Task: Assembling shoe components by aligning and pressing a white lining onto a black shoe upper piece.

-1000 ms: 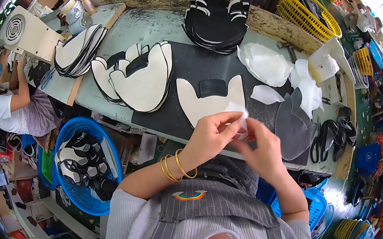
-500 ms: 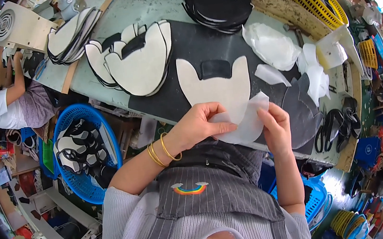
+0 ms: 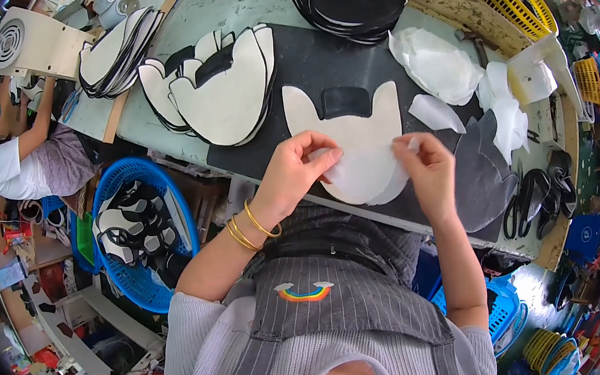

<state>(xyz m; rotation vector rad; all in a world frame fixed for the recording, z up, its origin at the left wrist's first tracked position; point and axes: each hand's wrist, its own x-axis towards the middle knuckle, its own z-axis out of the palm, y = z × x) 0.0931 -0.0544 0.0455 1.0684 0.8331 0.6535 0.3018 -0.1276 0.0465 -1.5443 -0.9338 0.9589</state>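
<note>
A cream U-shaped shoe-upper piece (image 3: 344, 131) lies on the black mat, its two prongs pointing away from me and a dark flap (image 3: 346, 101) between them. Over its rounded near end rests a thin translucent white sheet (image 3: 368, 180). My left hand (image 3: 298, 171), with gold bangles at the wrist, pinches the sheet's left edge between thumb and fingers. On the opposite edge, my right hand (image 3: 429, 168) is closed in a pinch on the same sheet.
Stacked cream uppers (image 3: 218, 100) lie left of the mat, black ones (image 3: 348, 1) at the back. Loose translucent sheets (image 3: 439, 65) and scissors (image 3: 516, 206) are to the right. A blue basket (image 3: 188, 224) of cut pieces stands at lower left; a person (image 3: 34, 160) works beyond.
Both hands have moved away from my body, lowering the sheet from above the table edge onto the cream piece. Its raised right corner now lies down. The view has shifted slightly.
</note>
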